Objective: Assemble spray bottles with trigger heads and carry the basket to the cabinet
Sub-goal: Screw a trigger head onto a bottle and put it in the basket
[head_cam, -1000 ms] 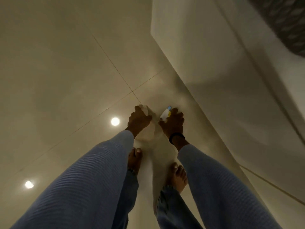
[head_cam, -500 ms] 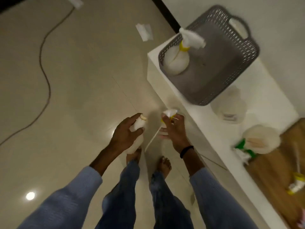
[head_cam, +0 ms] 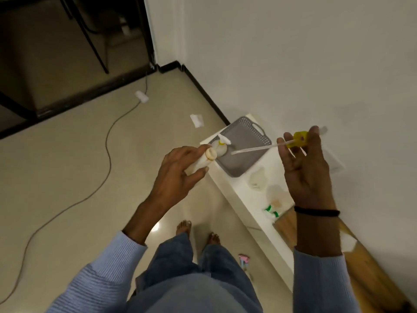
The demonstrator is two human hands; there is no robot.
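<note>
My left hand [head_cam: 178, 175] grips a white spray bottle [head_cam: 204, 160] without a head, its open neck pointing right. My right hand [head_cam: 304, 168] holds a yellow-collared trigger head [head_cam: 300, 139] apart from the bottle; its clear dip tube [head_cam: 252, 150] reaches left toward the neck, with a gap between them. Behind the hands a grey perforated basket [head_cam: 257, 134] stands on a low white cabinet [head_cam: 239, 190] and holds one assembled bottle [head_cam: 221, 146] with a yellow collar.
Two headless white bottles [head_cam: 258, 178] [head_cam: 276, 195] and a green trigger head [head_cam: 270, 211] lie on the cabinet. A wooden surface [head_cam: 365, 279] adjoins it at right. A cable [head_cam: 108, 154] snakes over the tiled floor. A pink item [head_cam: 244, 259] lies by my feet. Dark furniture [head_cam: 45, 64] stands far left.
The view swung up from the floor to the cabinet. Both hands rose from low by my feet to chest height, and the right hand moved the trigger head away to the right.
</note>
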